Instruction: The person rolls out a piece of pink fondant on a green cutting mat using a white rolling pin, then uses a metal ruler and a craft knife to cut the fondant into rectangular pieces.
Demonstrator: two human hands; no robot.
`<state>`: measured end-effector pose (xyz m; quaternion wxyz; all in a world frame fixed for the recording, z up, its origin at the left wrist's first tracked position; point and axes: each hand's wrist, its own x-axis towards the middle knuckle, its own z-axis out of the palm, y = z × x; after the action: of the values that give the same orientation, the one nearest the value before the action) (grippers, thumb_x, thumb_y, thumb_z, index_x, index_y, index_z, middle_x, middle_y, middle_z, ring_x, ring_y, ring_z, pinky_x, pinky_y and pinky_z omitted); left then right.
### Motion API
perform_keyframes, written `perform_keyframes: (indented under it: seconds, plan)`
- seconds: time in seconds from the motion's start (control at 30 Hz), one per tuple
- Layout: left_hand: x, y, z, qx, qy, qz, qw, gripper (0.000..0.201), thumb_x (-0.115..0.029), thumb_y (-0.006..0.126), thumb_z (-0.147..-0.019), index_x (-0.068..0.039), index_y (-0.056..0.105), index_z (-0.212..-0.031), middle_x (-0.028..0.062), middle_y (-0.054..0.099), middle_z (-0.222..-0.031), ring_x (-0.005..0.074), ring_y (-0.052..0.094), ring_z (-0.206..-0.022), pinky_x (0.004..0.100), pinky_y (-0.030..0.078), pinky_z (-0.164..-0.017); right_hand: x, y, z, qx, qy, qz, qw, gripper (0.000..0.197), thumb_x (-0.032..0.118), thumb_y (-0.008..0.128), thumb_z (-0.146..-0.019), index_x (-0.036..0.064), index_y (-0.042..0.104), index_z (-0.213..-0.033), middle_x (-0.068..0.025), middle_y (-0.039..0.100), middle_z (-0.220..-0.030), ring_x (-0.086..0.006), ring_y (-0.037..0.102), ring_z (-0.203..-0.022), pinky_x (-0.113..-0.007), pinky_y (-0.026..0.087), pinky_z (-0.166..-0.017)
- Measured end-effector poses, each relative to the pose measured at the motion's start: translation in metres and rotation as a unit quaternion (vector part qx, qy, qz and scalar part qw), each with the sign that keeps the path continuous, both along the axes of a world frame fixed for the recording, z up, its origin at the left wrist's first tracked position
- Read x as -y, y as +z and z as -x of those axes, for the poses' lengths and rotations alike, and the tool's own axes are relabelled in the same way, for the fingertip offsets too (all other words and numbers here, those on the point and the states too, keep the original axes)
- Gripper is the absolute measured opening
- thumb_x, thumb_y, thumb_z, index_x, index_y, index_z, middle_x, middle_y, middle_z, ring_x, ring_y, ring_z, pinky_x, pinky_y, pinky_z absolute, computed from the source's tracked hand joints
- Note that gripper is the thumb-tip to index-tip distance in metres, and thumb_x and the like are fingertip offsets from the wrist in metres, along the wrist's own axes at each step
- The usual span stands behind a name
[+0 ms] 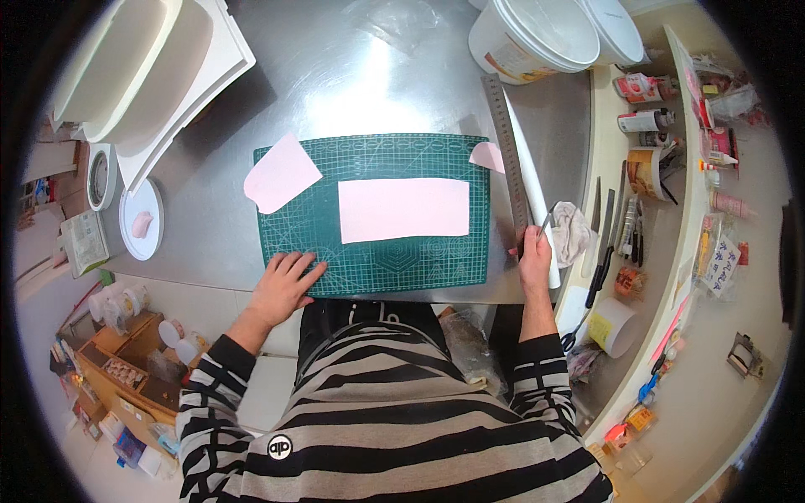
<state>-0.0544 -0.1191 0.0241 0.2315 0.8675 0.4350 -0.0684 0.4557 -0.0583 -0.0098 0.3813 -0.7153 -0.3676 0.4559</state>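
Observation:
A green cutting mat (402, 268) lies on the steel table. Across its middle rests a pink rectangular sheet (404, 210), soft and flat. Two pink offcuts lie on the mat's edges: a larger piece (282, 174) at upper left and a small rounded one (486, 157) at upper right. My left hand (285, 287) presses flat on the mat's near left corner, fingers spread, nothing held. Right of the mat, my right hand (534, 258) is closed around a thin-bladed knife (544, 221), beside the near end of a steel ruler (508, 138) and a white rolling pin (530, 159).
White buckets (537, 38) stand at the back right. A crumpled cloth (572, 235) lies beside the rolling pin. At left are a white tub (180, 75) and a round white lid (141, 226) bearing a pink lump. Shelves with bottles and tools line the right side.

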Motion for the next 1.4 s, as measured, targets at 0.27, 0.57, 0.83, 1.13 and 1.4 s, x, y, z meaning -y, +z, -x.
perform_keyframes:
  seconds: [0.27, 0.57, 0.83, 1.13, 1.4]
  plan:
    - [-0.006, -0.012, 0.043, 0.023, 0.032, -0.141, 0.989, 0.053, -0.01, 0.062, -0.086, -0.002, 0.057, -0.138, 0.0161, 0.056, -0.146, 0.0326, 0.054, -0.131, 0.0475, 0.044, -0.107, -0.049, 0.012, -0.014, 0.022, 0.007, -0.022, 0.999, 0.032, 0.036, 0.052, -0.11, 0.0085, 0.062, -0.097, 0.005, 0.055, -0.075, -0.0058, 0.051, -0.062, -0.025, 0.046, -0.053]
    - [-0.085, 0.013, -0.082, 0.164, 0.106, -0.057, 0.979, 0.048, -0.002, 0.07, -0.076, -0.005, 0.067, -0.124, 0.018, 0.065, -0.129, 0.0368, 0.061, -0.121, 0.0482, 0.049, -0.104, -0.033, 0.002, -0.013, 0.015, -0.015, -0.021, 1.0, 0.035, 0.036, 0.05, -0.111, 0.0064, 0.062, -0.096, 0.0033, 0.058, -0.079, -0.0074, 0.052, -0.066, -0.027, 0.046, -0.057]
    - [-0.215, -0.052, -0.34, 0.199, 0.214, 0.016, 0.956, 0.036, -0.011, 0.077, -0.083, 0.008, 0.06, -0.108, 0.0273, 0.064, -0.112, 0.0431, 0.063, -0.103, 0.0506, 0.052, -0.091, 0.047, 0.004, -0.013, -0.059, -0.179, -0.048, 0.981, 0.032, 0.036, 0.05, -0.111, 0.0083, 0.057, -0.096, 0.0023, 0.052, -0.076, -0.0097, 0.051, -0.067, -0.028, 0.046, -0.058]
    - [-0.176, -0.004, -0.197, 0.379, 0.387, 0.008, 0.841, 0.024, -0.02, 0.064, -0.099, -0.002, 0.066, -0.115, 0.02, 0.072, -0.093, 0.0342, 0.071, -0.082, 0.0448, 0.056, -0.074, 0.073, -0.011, -0.039, -0.102, -0.128, -0.063, 0.985, 0.03, 0.031, 0.048, -0.113, 0.0112, 0.051, -0.09, 0.0023, 0.049, -0.077, -0.009, 0.048, -0.061, -0.028, 0.046, -0.056]
    - [-0.124, -0.052, 0.067, 0.136, 0.542, -0.113, 0.822, 0.033, -0.018, 0.066, -0.096, 0.002, 0.065, -0.123, 0.0188, 0.071, -0.107, 0.0351, 0.067, -0.099, 0.0431, 0.054, -0.084, 0.018, 0.001, 0.011, 0.023, 0.065, -0.068, 0.995, 0.027, 0.025, 0.05, -0.112, 0.0045, 0.06, -0.097, 0.0026, 0.056, -0.082, -0.0073, 0.05, -0.074, -0.026, 0.045, -0.068]
